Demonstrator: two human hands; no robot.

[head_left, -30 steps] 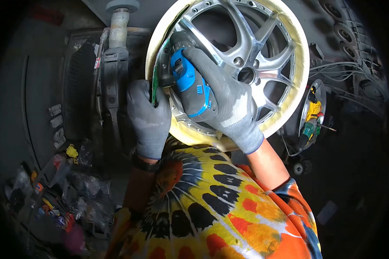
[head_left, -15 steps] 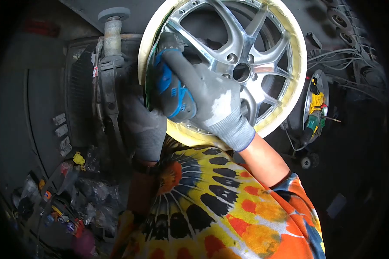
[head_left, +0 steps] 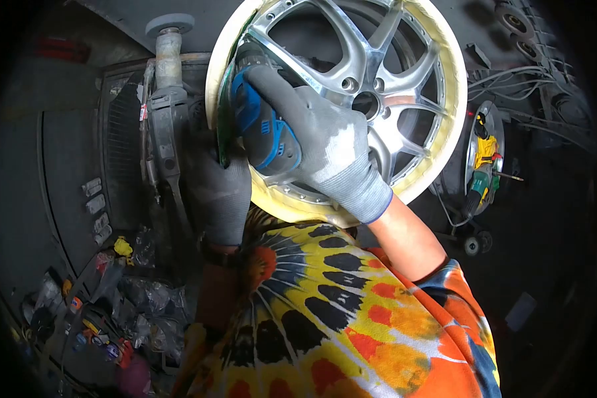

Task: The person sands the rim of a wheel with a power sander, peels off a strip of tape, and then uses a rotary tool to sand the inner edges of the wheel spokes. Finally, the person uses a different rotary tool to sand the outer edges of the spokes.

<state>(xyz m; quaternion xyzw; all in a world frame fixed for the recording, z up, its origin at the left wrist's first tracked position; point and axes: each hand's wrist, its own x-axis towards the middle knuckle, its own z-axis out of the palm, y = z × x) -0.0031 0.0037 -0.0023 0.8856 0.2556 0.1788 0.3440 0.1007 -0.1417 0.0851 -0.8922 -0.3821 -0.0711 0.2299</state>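
A silver alloy wheel rim [head_left: 376,63] lies in front of me, its outer lip covered with pale yellow masking tape [head_left: 452,79]. My right hand [head_left: 322,129], in a grey glove, is wrapped round a blue and dark grey power drill [head_left: 266,136]. The drill's front end points away from me, over the left side of the wheel; its tip is hard to make out. A dark green strip [head_left: 226,126] runs along the wheel's inner left edge. At its lower end, my gloved left hand [head_left: 220,199] is closed on it, with the fingers partly in shadow.
Left of the wheel stands a bench grinder [head_left: 169,60] with a round wheel on top. A green power tool [head_left: 479,182] rests on another round rim at right. Cables [head_left: 511,79] hang at upper right. Plastic bags and clutter [head_left: 152,298] lie at lower left.
The view has shifted slightly, moving the wheel a little up and left. The drill's front end has moved slightly left over the wheel. Both hands keep hold.
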